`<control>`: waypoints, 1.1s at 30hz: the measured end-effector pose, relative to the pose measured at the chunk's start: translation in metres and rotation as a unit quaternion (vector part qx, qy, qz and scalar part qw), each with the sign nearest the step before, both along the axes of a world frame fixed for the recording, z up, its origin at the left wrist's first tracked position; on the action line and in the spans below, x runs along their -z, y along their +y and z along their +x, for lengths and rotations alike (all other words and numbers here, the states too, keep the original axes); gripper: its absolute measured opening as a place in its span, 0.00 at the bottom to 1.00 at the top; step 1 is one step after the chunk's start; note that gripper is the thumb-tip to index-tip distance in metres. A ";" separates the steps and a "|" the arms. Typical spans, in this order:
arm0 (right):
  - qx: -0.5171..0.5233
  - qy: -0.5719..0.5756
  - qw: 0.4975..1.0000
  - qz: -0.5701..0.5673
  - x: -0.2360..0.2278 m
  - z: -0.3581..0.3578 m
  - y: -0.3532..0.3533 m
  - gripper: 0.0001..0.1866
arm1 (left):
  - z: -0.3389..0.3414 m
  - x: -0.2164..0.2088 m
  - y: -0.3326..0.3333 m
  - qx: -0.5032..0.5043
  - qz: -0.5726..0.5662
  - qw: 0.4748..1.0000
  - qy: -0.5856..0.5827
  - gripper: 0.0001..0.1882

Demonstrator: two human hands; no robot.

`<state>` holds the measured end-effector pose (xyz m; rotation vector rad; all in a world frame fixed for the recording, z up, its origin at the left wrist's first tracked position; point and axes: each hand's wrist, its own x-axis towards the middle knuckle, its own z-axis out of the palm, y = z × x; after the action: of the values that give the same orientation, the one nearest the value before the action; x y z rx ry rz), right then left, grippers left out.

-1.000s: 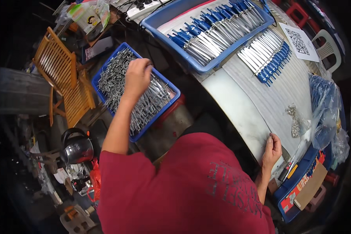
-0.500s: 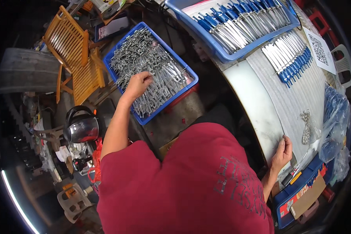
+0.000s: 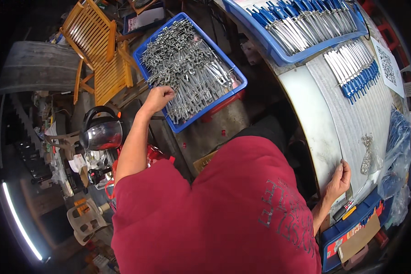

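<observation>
My left hand hovers at the near left rim of a blue tray, its fingers curled; anything inside them is hidden. Heaped in that tray are many slender silvery metal parts, some lying in rough rows. At the right, my right hand rests on the worktable's white surface, beside a pale foam sheet. Its thumb and fingers are pressed together, and I cannot make out anything between them. Farther back on the foam lies a row of metal rods with blue ends.
A blue bin of similar blue-ended rods stands at the table's far end. Near my right hand are a bag of small metal pieces, plastic wrap and a screwdriver. Leftward stand a wooden folding chair and a kettle.
My left hand has drawn back from over the metal parts to the tray's near left rim. The view has shifted a little; my right hand stays at the foam sheet's edge.
</observation>
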<state>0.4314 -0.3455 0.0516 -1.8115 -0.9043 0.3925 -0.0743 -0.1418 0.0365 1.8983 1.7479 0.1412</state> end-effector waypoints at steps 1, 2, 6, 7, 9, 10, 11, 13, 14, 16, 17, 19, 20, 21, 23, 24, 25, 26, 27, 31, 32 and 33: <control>0.000 0.002 1.000 0.000 0.001 0.001 -0.001 0.10 | -0.003 -0.001 -0.002 -0.007 -0.018 1.000 0.009 0.08; -0.001 -0.006 1.000 -0.004 0.003 0.004 -0.002 0.10 | -0.009 0.000 -0.004 -0.007 -0.019 1.000 0.011 0.08; -0.001 -0.004 1.000 -0.006 0.005 0.006 -0.004 0.10 | -0.022 0.002 -0.018 -0.035 -0.010 0.999 0.013 0.09; -0.002 -0.003 1.000 -0.006 0.007 0.008 -0.005 0.10 | -0.023 0.001 -0.025 -0.052 -0.013 0.999 0.012 0.09; 0.007 0.035 0.999 -0.018 0.013 0.014 -0.007 0.10 | -0.021 -0.002 -0.040 -0.059 -0.019 0.998 -0.002 0.11; 0.006 0.036 0.999 -0.019 0.014 0.014 -0.008 0.10 | -0.019 -0.002 -0.046 -0.063 -0.025 0.998 -0.019 0.13; 0.008 0.035 0.999 -0.020 0.013 0.014 -0.007 0.10 | -0.017 -0.002 -0.052 -0.064 -0.025 0.997 -0.018 0.13; 0.007 0.035 0.999 -0.021 0.011 0.013 -0.007 0.10 | -0.010 -0.004 -0.064 0.031 0.079 0.996 -0.014 0.17; 0.011 0.043 0.999 -0.018 0.010 0.012 -0.006 0.10 | -0.005 -0.008 -0.069 0.039 0.070 0.997 -0.007 0.20; 0.013 0.052 0.998 -0.013 0.010 0.012 -0.005 0.10 | -0.004 -0.003 -0.077 0.060 0.097 0.993 0.010 0.20; 0.010 0.053 0.999 -0.011 0.011 0.013 -0.005 0.10 | -0.003 -0.001 -0.080 0.083 0.122 0.989 0.027 0.21; 0.007 0.055 0.998 -0.007 0.013 0.013 -0.005 0.10 | 0.000 0.002 -0.083 0.100 0.150 0.981 0.066 0.22; 0.003 0.043 0.999 0.019 0.015 0.013 -0.004 0.10 | 0.001 0.007 -0.085 0.114 0.178 0.972 0.104 0.20; 0.000 0.032 0.998 0.045 0.017 0.013 -0.002 0.10 | 0.002 0.009 -0.086 0.127 0.205 0.960 0.142 0.19; 0.008 0.050 0.998 0.043 0.011 0.008 -0.002 0.10 | 0.009 0.011 -0.087 0.135 0.226 0.950 0.169 0.17; 0.012 0.068 0.997 0.041 0.007 0.005 -0.002 0.10 | 0.011 0.012 -0.088 0.140 0.246 0.938 0.198 0.15; 0.012 0.069 0.997 0.043 0.006 0.004 -0.002 0.10 | 0.010 0.015 -0.089 0.140 0.248 0.938 0.200 0.15; 0.011 0.072 0.997 0.039 0.006 0.004 -0.002 0.10 | 0.007 0.020 -0.091 0.142 0.262 0.929 0.217 0.13; 0.009 0.074 0.997 0.035 0.006 0.004 -0.001 0.10 | 0.004 0.024 -0.092 0.144 0.276 0.921 0.235 0.11; 0.015 0.084 0.996 0.036 0.003 0.003 -0.002 0.10 | 0.005 0.023 -0.083 0.120 0.338 0.913 0.192 0.08; 0.009 0.078 0.996 0.039 0.005 0.005 -0.002 0.10 | 0.005 0.020 -0.081 0.101 0.343 0.912 0.202 0.08; 0.004 0.072 0.997 0.043 0.006 0.006 -0.003 0.09 | 0.005 0.016 -0.079 0.082 0.348 0.910 0.211 0.08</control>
<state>0.4370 -0.3483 0.0454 -1.6859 -0.8024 0.4667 -0.0692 -0.2208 0.0208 2.7509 1.9654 0.3515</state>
